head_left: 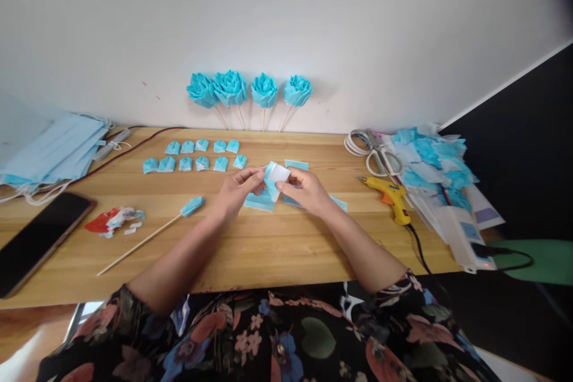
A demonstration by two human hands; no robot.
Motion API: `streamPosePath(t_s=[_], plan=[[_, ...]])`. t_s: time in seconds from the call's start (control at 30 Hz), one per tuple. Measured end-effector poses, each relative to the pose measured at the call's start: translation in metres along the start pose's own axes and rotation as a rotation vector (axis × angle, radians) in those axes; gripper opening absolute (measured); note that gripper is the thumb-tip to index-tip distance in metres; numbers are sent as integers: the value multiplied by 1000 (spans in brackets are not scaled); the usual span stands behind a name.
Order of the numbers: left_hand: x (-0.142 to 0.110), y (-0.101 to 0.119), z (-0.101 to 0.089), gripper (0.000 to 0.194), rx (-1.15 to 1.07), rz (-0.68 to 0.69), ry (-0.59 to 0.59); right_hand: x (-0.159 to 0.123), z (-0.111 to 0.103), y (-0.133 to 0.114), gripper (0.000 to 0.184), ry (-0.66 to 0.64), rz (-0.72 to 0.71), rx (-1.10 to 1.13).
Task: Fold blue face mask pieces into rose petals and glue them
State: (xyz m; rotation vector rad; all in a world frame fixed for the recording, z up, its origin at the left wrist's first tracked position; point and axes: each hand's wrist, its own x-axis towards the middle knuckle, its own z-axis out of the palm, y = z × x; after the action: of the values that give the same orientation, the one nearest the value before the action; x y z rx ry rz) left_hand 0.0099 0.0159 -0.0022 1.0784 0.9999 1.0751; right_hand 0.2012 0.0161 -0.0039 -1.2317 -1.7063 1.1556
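Between my two hands is a small piece of blue and white mask fabric [278,176], partly folded, its white side showing on the right. My left hand [242,187] pinches its left edge, and my right hand [305,190] grips the right edge with the thumb on top. Under my hands lie flat blue fabric pieces [259,202], partly covered by my fingers. Another flat blue piece [296,165] rests just behind. Left of my left forearm is a wooden stick [143,245] with a rolled blue bud [193,206] at its tip.
Folded blue petals [185,164] lie in two rows. Several blue flowers [230,88] on sticks lean on the wall. A yellow glue gun [389,192], scissors [384,161], fabric scraps [430,158] and a power strip [461,239] are right; masks [54,146], scraps [110,221] and a phone [42,242] left.
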Motion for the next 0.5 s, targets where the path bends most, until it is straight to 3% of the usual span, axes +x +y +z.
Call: streamPosePath(t_s=[0.17, 0.5], plan=[[-1, -2, -1, 31, 90, -84, -67, 0, 0, 1, 26, -3, -3, 7], [-3, -5, 0, 30, 158, -92, -27, -1, -1, -1, 28, -26, 20, 20]])
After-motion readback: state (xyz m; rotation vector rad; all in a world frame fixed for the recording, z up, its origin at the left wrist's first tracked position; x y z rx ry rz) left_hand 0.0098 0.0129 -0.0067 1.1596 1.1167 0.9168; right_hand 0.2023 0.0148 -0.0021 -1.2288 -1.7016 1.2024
